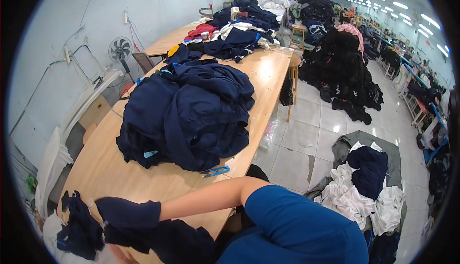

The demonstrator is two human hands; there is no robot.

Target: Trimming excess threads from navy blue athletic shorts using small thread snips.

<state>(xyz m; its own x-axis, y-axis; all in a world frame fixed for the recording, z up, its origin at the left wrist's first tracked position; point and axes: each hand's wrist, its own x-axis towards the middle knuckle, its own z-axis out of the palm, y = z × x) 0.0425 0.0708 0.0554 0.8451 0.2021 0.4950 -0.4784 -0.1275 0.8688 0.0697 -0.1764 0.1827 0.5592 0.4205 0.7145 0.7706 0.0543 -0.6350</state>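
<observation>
My right forearm [206, 198] reaches left across the near end of the table. Its hand is hidden inside a tube-like part of a navy garment [129, 212], perhaps a sleeve. The rest of that dark garment [167, 239] hangs below the forearm, at the table's near edge. Only a blurred bit of my left hand [120, 253] shows beneath the cloth at the lower edge; its fingers cannot be made out. Just left lies another dark navy garment [81, 228] on white cloth. Blue-handled thread snips [215, 171] rest on the table beside a large heap of navy garments [191, 110].
The long wooden table [266, 84] carries more clothes [239, 39] at its far end. A fan [120, 48] stands by the left wall. On the floor to the right are white and navy clothes [350, 192] on a grey sheet, a black pile [335, 67] and a wooden stool [293, 62].
</observation>
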